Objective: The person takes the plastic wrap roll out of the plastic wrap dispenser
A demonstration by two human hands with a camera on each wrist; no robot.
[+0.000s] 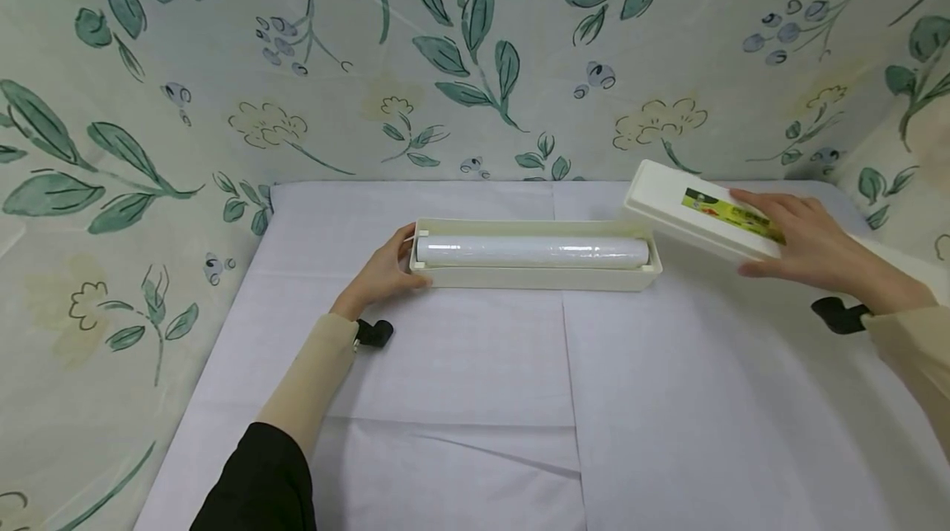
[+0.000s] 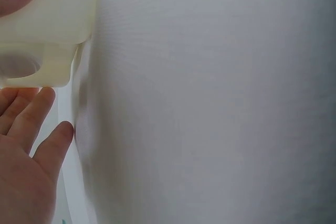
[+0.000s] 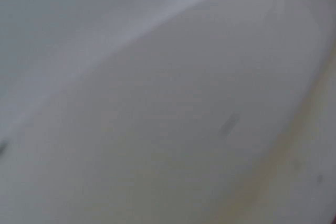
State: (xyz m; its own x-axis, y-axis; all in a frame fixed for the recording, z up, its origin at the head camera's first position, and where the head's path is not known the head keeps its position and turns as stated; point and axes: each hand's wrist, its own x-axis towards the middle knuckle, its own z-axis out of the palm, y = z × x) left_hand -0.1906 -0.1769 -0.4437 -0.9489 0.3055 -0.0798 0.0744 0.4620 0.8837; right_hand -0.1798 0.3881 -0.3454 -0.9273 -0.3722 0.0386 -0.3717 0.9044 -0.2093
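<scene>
Backdrop fabric (image 1: 519, 153), pale, printed with green leaves, yellow-outlined flowers and bluish berries; hangs beyond the fingers of both hands. White cloth (image 1: 460, 366), matt, creased and seamed, spread beneath the fingers. Lid (image 1: 664, 205), long, white, smooth, with rounded corners; held tilted above the cloth by the right hand (image 1: 816, 246), whose fingers lie over the far edge and thumb along the near one, clamped across it; its left end juts well past the fingertips towards the box, and contact between the two cannot be told. Box (image 1: 534, 278), cream, plastic-looking, a straight-walled trough; rests on the cloth, its left end clamped in the left hand (image 1: 386, 271), thumb against the near wall, fingertips at the far side and spread apart from one another, the remaining length running rightward from them. Roll (image 1: 530, 251), white cylinder, glossy and slightly wrinkled; lies lengthwise inside the box, just right of the left fingers. Beige sleeves (image 1: 308, 382), behind the fingers of each hand. Label (image 1: 727, 213), flat yellow-green strip on the lid, its right end reaching under the right fingers. Black wrist pieces (image 1: 374, 333), rounded, one behind each set of fingers.
</scene>
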